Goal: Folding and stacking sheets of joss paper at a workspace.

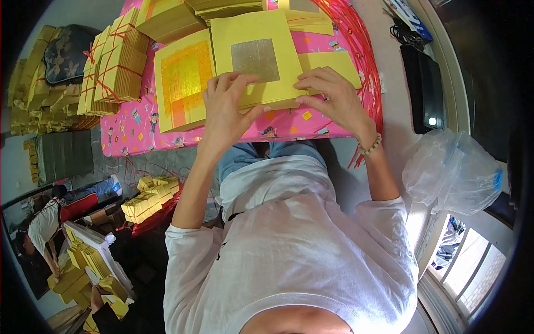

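In front of me on the table lies a thick stack of yellow paper (283, 42) with a silver foil square on its top sheet. My left hand (229, 106) is closed on its near left corner, fingers bent over the top and thumb at the front edge. At the near right corner my right hand (336, 97) has its curved fingers and thumb against the edge, a bead bracelet on its wrist. Left of it lies another yellow stack with a gold and orange foil square (187, 78). A plain yellow stack (334, 67) sits partly behind my right hand.
The table wears a pink patterned cover (139, 136). Bundles tied with red string (119, 69) stand at its left, and loose red strings (364, 50) hang along its right edge. A clear plastic bag (450, 172) is at the right. Another person (44, 220) handles yellow paper at lower left.
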The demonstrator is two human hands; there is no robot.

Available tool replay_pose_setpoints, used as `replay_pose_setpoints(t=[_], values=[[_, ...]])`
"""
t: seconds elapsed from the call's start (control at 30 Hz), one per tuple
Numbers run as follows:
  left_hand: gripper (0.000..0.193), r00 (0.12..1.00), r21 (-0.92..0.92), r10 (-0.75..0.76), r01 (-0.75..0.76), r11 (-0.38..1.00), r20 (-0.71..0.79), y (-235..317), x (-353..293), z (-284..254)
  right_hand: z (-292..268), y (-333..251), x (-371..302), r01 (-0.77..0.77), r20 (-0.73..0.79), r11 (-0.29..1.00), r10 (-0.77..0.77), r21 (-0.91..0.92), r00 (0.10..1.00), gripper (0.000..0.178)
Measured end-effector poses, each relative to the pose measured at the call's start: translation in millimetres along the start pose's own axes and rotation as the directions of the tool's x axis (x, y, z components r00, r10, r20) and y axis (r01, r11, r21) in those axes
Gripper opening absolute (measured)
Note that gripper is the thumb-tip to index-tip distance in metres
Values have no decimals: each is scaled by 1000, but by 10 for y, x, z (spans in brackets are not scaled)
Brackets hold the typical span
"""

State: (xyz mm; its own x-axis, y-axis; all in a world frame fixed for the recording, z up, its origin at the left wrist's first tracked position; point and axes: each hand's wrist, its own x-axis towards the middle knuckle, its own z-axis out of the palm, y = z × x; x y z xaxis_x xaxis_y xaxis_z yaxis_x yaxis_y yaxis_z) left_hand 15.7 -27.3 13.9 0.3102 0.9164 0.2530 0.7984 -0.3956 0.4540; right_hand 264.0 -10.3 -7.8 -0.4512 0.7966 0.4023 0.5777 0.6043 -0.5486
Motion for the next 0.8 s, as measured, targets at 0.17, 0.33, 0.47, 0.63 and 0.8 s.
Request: replay_pose_setpoints(t=[0.17, 0.33, 0.47, 0.63, 0.8], values=[[38, 999, -161, 19, -14, 987, 34, 46, 57, 22, -31, 23, 41, 3, 44, 999, -5, 32, 999, 19], [23, 995, -246, -17, 40, 968, 94, 9, 87, 41, -109, 14, 120, -74, 154, 992, 58, 99, 986, 15], [21, 995, -261, -17, 43, 964, 99, -17, 105, 54, -131, 22, 165, -89, 197, 991, 68, 97, 978, 16], [21, 995, -276, -15, 43, 960, 101, -35, 116, 68, -190, -20, 218, -114, 242, 990, 91, 87, 966, 17], [21, 994, -283, -28, 57, 957, 105, -32, 118, 77, -185, -15, 220, -116, 239, 989, 90, 94, 967, 17]])
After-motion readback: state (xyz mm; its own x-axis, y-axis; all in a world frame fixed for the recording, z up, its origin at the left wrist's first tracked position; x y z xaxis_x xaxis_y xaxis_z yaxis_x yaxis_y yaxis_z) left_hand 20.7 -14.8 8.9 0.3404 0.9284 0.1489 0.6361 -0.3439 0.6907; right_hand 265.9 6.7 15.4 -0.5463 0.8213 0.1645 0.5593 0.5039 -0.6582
